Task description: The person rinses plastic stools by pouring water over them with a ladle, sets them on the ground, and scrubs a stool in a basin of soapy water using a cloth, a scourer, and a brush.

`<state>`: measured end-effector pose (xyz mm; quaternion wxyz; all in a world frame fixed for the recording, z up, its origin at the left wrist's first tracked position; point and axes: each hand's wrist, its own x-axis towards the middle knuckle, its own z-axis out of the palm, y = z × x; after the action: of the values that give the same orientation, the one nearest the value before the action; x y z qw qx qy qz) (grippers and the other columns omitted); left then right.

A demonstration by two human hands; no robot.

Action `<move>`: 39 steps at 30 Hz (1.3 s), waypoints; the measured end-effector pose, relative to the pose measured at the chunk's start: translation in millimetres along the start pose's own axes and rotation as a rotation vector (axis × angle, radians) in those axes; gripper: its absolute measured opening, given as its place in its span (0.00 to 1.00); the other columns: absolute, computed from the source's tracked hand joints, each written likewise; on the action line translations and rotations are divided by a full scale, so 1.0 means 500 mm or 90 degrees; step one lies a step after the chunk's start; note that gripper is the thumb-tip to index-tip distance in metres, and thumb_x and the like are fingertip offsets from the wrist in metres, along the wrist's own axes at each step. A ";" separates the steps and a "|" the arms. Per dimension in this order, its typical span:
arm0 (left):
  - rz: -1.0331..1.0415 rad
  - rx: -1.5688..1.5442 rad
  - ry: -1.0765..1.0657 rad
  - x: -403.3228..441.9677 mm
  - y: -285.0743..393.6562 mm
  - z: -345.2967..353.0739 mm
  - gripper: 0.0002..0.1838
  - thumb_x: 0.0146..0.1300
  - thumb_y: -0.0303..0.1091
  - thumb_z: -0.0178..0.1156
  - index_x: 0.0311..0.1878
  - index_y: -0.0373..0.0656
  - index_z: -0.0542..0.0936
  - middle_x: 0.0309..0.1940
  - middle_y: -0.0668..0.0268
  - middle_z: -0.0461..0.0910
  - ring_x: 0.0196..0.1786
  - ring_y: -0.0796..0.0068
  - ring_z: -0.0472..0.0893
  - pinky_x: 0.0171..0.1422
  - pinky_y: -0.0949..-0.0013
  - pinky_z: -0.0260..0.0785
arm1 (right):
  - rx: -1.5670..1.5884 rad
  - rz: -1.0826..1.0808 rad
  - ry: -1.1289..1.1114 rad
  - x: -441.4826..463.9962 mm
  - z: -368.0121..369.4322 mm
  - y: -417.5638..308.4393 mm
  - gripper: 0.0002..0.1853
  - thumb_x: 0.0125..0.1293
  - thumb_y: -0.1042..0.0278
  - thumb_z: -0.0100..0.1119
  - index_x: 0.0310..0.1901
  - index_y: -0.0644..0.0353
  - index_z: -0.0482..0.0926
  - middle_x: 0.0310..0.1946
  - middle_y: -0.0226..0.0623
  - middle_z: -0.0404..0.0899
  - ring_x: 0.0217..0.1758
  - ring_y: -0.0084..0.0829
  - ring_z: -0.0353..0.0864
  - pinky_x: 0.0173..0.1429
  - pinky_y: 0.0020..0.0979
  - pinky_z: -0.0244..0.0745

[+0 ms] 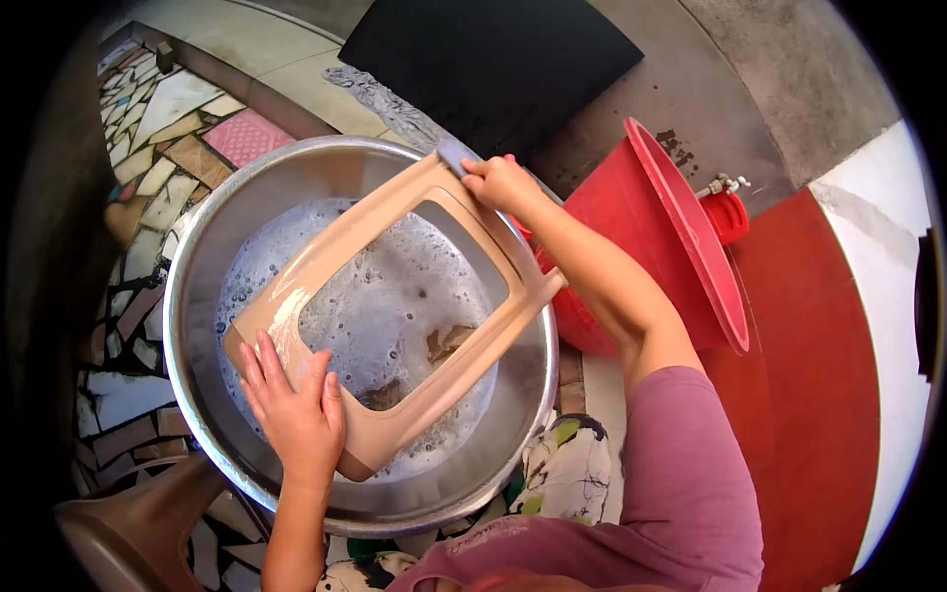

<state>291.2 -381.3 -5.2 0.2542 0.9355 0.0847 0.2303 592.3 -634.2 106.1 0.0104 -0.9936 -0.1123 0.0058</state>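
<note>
A beige plastic frame point(385, 222) with a large rectangular opening lies tilted across a round metal basin point(182, 326). Its surface is wet and shiny. My left hand point(296, 409) rests on the frame's lower left end, fingers stretched out and thumb apart. At the upper end, my right hand point(493, 183) is closed on a greyish-purple sponge point(454, 156), pressed to the frame's corner. Cloudy, sudsy water point(380, 306) fills the basin below. Brownish patches show in the water through the opening; what they are I cannot make out.
To the right, a large red tub point(631, 237) leans beside the basin, near a tap point(725, 185) and a small red container point(728, 217). A black panel point(483, 59) and a grey cloth point(380, 99) lie beyond. A brown plastic piece point(138, 523) stands lower left on stone paving point(128, 395).
</note>
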 end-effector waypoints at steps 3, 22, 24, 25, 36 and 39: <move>0.003 0.000 0.001 -0.001 -0.001 0.003 0.12 0.64 0.40 0.58 0.48 0.56 0.85 0.74 0.52 0.55 0.76 0.41 0.51 0.75 0.40 0.46 | 0.100 -0.180 -0.055 -0.057 0.016 -0.045 0.20 0.64 0.52 0.56 0.56 0.42 0.81 0.44 0.47 0.84 0.49 0.47 0.83 0.57 0.41 0.75; 0.020 -0.015 -0.007 0.000 -0.006 -0.006 0.10 0.61 0.39 0.60 0.45 0.55 0.85 0.74 0.50 0.56 0.75 0.40 0.53 0.74 0.40 0.48 | -0.048 -0.076 0.024 0.005 0.016 0.015 0.19 0.66 0.53 0.53 0.57 0.41 0.81 0.44 0.48 0.83 0.47 0.47 0.83 0.52 0.44 0.76; 0.017 -0.023 -0.015 -0.001 -0.006 -0.003 0.10 0.62 0.39 0.60 0.45 0.55 0.85 0.74 0.51 0.56 0.75 0.40 0.52 0.74 0.40 0.48 | -0.063 -0.062 0.036 0.014 0.022 0.050 0.19 0.66 0.52 0.54 0.57 0.40 0.81 0.43 0.47 0.84 0.45 0.47 0.84 0.50 0.43 0.77; 0.031 -0.021 -0.013 0.003 -0.008 -0.001 0.10 0.62 0.39 0.60 0.44 0.55 0.85 0.74 0.51 0.56 0.76 0.40 0.52 0.74 0.40 0.47 | -0.058 -0.053 0.032 0.044 0.027 0.052 0.19 0.66 0.50 0.55 0.57 0.40 0.81 0.43 0.46 0.84 0.45 0.46 0.84 0.50 0.43 0.77; 0.023 -0.049 -0.015 0.012 -0.023 -0.007 0.07 0.59 0.34 0.61 0.39 0.50 0.85 0.72 0.55 0.61 0.75 0.38 0.52 0.75 0.43 0.47 | -0.001 -0.142 0.094 0.021 0.052 0.059 0.19 0.66 0.51 0.54 0.56 0.41 0.81 0.40 0.48 0.84 0.44 0.48 0.83 0.51 0.44 0.77; 0.035 -0.034 -0.010 0.013 -0.024 -0.009 0.06 0.59 0.34 0.62 0.39 0.50 0.85 0.71 0.59 0.65 0.75 0.38 0.52 0.75 0.43 0.48 | -0.023 -0.074 0.100 0.131 0.061 -0.003 0.19 0.65 0.51 0.54 0.56 0.40 0.81 0.41 0.46 0.83 0.45 0.47 0.83 0.50 0.45 0.77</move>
<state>294.3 -367.4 -5.5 0.2728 0.9323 0.0505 0.2320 655.2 -617.5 75.1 0.0019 -0.9828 -0.1688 -0.0750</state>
